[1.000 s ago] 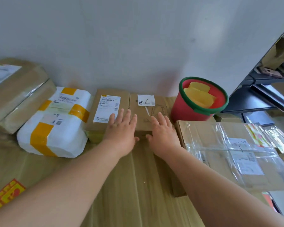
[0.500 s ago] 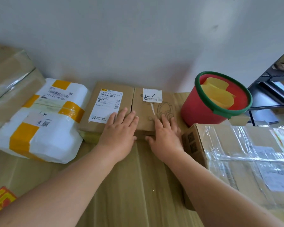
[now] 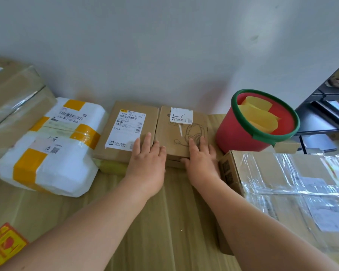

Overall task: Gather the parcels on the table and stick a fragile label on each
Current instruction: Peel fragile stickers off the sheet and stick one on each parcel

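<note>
Little moved: L hand (image 3: 147,160) flat on labelled carton (image 3: 125,132), R hand (image 3: 201,160) on headset-print carton (image 3: 181,133); grips open.

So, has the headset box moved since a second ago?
No. The headset box still lies flush against the labelled box and just left of the red bucket; only the view has shifted.

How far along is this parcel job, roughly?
Gathering looks nearly done: the white parcel, shipping-label box, headset box and taped carton sit close together. In hand: the left hand rests flat on the shipping-label box, the right hand on the headset box. Left: no parcel shows a fragile label; the red-and-yellow labels lie at the near edge.
</note>
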Available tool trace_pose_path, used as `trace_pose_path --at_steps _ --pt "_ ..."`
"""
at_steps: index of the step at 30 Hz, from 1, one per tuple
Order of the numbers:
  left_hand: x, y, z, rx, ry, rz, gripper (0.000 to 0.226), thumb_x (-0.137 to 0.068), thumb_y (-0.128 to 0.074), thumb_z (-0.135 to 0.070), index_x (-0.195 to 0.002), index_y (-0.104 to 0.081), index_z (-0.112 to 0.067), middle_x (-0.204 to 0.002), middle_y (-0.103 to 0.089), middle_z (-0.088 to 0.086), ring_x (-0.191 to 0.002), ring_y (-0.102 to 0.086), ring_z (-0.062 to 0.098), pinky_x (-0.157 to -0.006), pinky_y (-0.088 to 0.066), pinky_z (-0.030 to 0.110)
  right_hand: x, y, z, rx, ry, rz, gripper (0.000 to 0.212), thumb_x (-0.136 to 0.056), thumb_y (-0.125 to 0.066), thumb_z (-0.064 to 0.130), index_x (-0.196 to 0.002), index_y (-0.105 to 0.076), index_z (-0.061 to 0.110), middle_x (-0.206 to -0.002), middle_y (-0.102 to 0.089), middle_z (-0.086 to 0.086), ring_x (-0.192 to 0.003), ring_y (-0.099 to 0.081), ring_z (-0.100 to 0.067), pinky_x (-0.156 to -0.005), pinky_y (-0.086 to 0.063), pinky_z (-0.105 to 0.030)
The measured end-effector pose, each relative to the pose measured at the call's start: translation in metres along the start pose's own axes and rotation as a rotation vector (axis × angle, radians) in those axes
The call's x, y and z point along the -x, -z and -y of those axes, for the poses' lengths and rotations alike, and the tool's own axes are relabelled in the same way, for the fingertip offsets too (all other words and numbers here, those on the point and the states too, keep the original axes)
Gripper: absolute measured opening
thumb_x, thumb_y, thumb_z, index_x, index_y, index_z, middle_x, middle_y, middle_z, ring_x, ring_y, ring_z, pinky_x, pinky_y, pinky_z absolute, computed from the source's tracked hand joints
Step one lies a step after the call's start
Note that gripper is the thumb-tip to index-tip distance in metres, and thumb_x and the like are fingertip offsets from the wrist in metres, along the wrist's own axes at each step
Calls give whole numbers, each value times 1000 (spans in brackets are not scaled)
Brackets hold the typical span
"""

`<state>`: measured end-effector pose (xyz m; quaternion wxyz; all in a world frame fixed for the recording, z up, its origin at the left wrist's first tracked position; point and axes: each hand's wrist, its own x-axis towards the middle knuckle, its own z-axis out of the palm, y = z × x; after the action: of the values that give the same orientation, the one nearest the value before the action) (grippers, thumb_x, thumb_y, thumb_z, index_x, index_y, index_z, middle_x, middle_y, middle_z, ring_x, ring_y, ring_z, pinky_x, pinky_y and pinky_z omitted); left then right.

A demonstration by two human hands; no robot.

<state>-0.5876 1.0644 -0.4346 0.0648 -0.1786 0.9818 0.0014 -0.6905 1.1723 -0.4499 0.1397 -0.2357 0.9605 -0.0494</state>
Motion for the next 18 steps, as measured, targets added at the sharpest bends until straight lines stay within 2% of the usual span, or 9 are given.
trace_pose_path --at_steps 4,7,10,12,15,18 --pt "1 3 0 44 23 -10 60 -98 -38 -39 -150 -17 -17 -159 -10 6 -146 11 32 -116 8 52 0 2 -1 16 8 -13 70 -97 -46 44 -153 -8 28 -161 11 -2 -143 -7 -36 -114 -21 -43" --pt "1 1 -1 37 27 5 59 -98 -38 -39 -149 -19 -19 -160 -7 8 -145 13 33 -115 9 53 -4 1 -3 -31 -39 14 88 -89 -60 45 -153 -1 31 -157 26 -3 -143 -7 -36 -113 -25 -44" --pt "0 -2 -3 39 30 1 59 -97 -38 -39 -149 -20 -18 -160 -9 8 -145 14 34 -116 8 53 -8 1 -1 -66 -114 93 104 -82 -71 42 -150 9 40 -152 37 -4 -139 -18 -36 -104 -38 -45" --pt "1 -2 -2 48 30 -5 59 -98 -38 -39 -149 -19 -18 -160 -10 7 -145 14 33 -116 9 51 -11 2 0 -140 -156 117 104 -81 -72 40 -149 7 45 -155 28 -4 -134 -31 -36 -97 -45 -44" --pt "1 -1 -2 95 39 -11 59 -98 -38 -40 -150 -17 -19 -160 -7 7 -146 13 31 -116 9 49 -14 4 -1 -170 -161 75 94 -84 -69 41 -150 -3 42 -153 -7 -10 -122 -45 -31 -92 -49 -41" --pt "-1 3 -2 182 81 -47 65 -98 -38 -41 -151 -9 -18 -160 2 8 -146 12 29 -118 4 46 -9 6 -3 -231 -151 1 84 -88 -64 40 -151 -9 36 -144 -21 -9 -121 -43 -28 -99 -46 -43"
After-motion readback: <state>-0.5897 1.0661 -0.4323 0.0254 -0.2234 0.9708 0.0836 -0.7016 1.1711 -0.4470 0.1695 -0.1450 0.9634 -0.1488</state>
